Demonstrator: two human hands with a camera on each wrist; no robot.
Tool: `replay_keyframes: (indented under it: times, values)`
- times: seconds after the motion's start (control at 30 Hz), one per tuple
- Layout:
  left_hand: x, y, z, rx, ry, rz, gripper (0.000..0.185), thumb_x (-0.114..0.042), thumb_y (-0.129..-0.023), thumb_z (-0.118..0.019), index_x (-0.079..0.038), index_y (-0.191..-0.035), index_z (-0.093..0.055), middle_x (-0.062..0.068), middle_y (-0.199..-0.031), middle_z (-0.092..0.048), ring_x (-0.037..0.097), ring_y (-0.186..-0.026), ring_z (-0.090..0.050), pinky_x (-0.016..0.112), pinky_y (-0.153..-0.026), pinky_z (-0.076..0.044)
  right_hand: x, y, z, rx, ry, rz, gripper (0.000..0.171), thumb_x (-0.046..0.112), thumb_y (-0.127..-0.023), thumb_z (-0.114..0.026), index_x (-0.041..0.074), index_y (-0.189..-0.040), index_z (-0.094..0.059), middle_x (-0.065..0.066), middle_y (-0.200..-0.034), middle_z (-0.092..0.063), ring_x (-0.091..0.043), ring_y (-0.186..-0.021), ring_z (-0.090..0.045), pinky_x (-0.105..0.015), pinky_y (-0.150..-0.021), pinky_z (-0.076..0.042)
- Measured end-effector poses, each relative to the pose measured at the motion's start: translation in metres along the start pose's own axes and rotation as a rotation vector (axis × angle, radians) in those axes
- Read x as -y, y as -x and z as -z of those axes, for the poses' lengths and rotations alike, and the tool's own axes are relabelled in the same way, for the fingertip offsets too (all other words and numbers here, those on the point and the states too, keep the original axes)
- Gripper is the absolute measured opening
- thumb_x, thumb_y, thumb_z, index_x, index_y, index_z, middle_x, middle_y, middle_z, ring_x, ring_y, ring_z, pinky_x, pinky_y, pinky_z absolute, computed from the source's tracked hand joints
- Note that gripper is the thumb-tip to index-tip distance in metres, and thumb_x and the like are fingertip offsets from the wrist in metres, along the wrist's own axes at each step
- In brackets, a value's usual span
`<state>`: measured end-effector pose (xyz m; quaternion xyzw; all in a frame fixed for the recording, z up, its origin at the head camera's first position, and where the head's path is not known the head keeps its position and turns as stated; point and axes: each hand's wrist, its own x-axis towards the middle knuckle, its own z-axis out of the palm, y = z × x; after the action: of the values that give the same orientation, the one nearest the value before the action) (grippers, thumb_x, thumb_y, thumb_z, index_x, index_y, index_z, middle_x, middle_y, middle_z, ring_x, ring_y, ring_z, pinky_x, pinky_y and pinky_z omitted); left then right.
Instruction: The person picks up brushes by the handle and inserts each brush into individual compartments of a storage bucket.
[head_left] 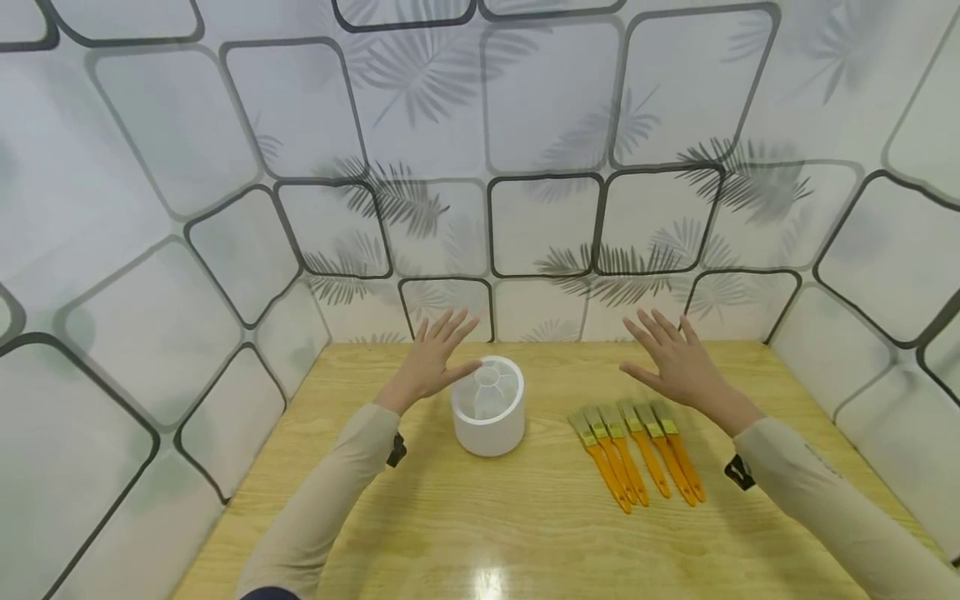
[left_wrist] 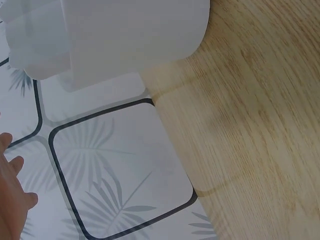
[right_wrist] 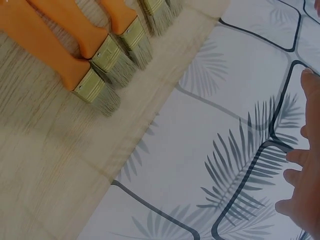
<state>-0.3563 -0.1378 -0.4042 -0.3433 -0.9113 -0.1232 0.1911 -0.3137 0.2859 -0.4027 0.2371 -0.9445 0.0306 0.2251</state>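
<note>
Both hands hover spread and empty above a wooden desk (head_left: 525,533), the left hand (head_left: 433,357) just beside a white divided holder (head_left: 488,406), the right hand (head_left: 675,362) over six orange-handled brushes (head_left: 637,450); a careless sweep could tip the holder or scatter the row.

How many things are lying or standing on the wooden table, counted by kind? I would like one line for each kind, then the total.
Paintbrushes with orange handles: 6
White round container: 1
Total: 7
</note>
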Motion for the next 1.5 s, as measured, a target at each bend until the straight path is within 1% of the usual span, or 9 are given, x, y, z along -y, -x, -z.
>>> replay_keyframes:
  times: [0.13, 0.37, 0.5, 0.7, 0.87, 1.03, 1.2, 1.37, 1.5]
  values:
    - [0.001, 0.003, -0.002, 0.010, 0.014, 0.009, 0.074, -0.068, -0.089, -0.031, -0.026, -0.149, -0.020, 0.004, -0.155, -0.019, 0.026, -0.143, -0.011, 0.057, -0.113, -0.002, 0.001, 0.003, 0.000, -0.017, 0.002, 0.007, 0.077, 0.051, -0.085, -0.059, 0.014, -0.146, -0.031, -0.019, -0.148, -0.029, -0.039, -0.136, -0.023, -0.064, -0.108, -0.014]
    - [0.002, 0.006, -0.002, 0.005, 0.029, 0.001, 0.073, -0.066, -0.089, -0.036, -0.024, -0.148, -0.023, 0.004, -0.154, -0.021, 0.025, -0.142, -0.015, 0.056, -0.114, -0.004, 0.001, 0.006, -0.001, -0.035, 0.000, 0.014, 0.074, 0.047, -0.084, -0.063, 0.012, -0.143, -0.036, -0.021, -0.146, -0.032, -0.040, -0.134, -0.028, -0.064, -0.106, -0.019]
    - [0.004, 0.009, -0.003, 0.003, 0.033, -0.010, 0.071, -0.061, -0.090, -0.041, -0.023, -0.148, -0.024, 0.003, -0.153, -0.023, 0.027, -0.141, -0.019, 0.056, -0.113, -0.008, 0.001, 0.007, -0.001, -0.050, 0.002, 0.019, 0.070, 0.046, -0.083, -0.064, 0.012, -0.140, -0.041, -0.021, -0.144, -0.035, -0.041, -0.132, -0.031, -0.064, -0.105, -0.022]
    - [0.006, 0.014, -0.004, 0.015, 0.054, 0.005, 0.069, -0.054, -0.091, -0.048, -0.023, -0.148, -0.025, 0.005, -0.152, -0.026, 0.028, -0.140, -0.020, 0.056, -0.114, -0.009, 0.001, 0.009, -0.003, -0.076, -0.008, 0.033, 0.065, 0.043, -0.083, -0.066, 0.011, -0.136, -0.047, -0.022, -0.141, -0.040, -0.042, -0.129, -0.034, -0.064, -0.103, -0.025]
    - [0.007, 0.017, -0.005, 0.024, 0.067, 0.018, 0.068, -0.052, -0.091, -0.049, -0.024, -0.148, -0.024, 0.004, -0.152, -0.026, 0.027, -0.140, -0.020, 0.055, -0.114, -0.009, -0.001, 0.011, -0.004, -0.078, -0.018, 0.027, 0.062, 0.041, -0.083, -0.066, 0.010, -0.134, -0.049, -0.023, -0.139, -0.041, -0.042, -0.128, -0.035, -0.064, -0.103, -0.025]
    - [0.009, 0.020, -0.006, 0.036, 0.074, 0.020, 0.069, -0.053, -0.090, -0.049, -0.022, -0.147, -0.026, 0.002, -0.153, -0.024, 0.027, -0.140, -0.021, 0.055, -0.114, -0.009, -0.002, 0.015, -0.005, -0.070, -0.030, 0.022, 0.060, 0.040, -0.083, -0.066, 0.009, -0.132, -0.050, -0.023, -0.138, -0.042, -0.042, -0.127, -0.036, -0.063, -0.104, -0.024]
    - [0.009, 0.021, -0.006, 0.031, 0.070, 0.004, 0.071, -0.058, -0.090, -0.045, -0.019, -0.147, -0.028, 0.003, -0.152, -0.026, 0.028, -0.139, -0.023, 0.056, -0.113, -0.011, -0.003, 0.017, -0.005, -0.071, -0.033, 0.025, 0.059, 0.040, -0.084, -0.065, 0.008, -0.131, -0.050, -0.024, -0.137, -0.043, -0.043, -0.126, -0.036, -0.063, -0.103, -0.025]
    - [0.009, 0.023, -0.006, 0.037, 0.082, 0.004, 0.070, -0.061, -0.091, -0.039, -0.021, -0.147, -0.026, 0.004, -0.151, -0.028, 0.027, -0.139, -0.023, 0.056, -0.113, -0.012, -0.004, 0.019, -0.006, -0.095, -0.035, 0.037, 0.056, 0.036, -0.083, -0.067, 0.007, -0.128, -0.053, -0.025, -0.133, -0.046, -0.044, -0.122, -0.040, -0.062, -0.101, -0.030]
    - [0.009, 0.025, -0.006, 0.045, 0.101, 0.007, 0.069, -0.060, -0.092, -0.039, -0.022, -0.148, -0.024, 0.004, -0.151, -0.028, 0.028, -0.138, -0.024, 0.055, -0.113, -0.013, -0.005, 0.022, -0.007, -0.099, -0.040, 0.039, 0.054, 0.034, -0.082, -0.069, 0.007, -0.126, -0.056, -0.024, -0.131, -0.048, -0.043, -0.118, -0.044, -0.061, -0.097, -0.034]
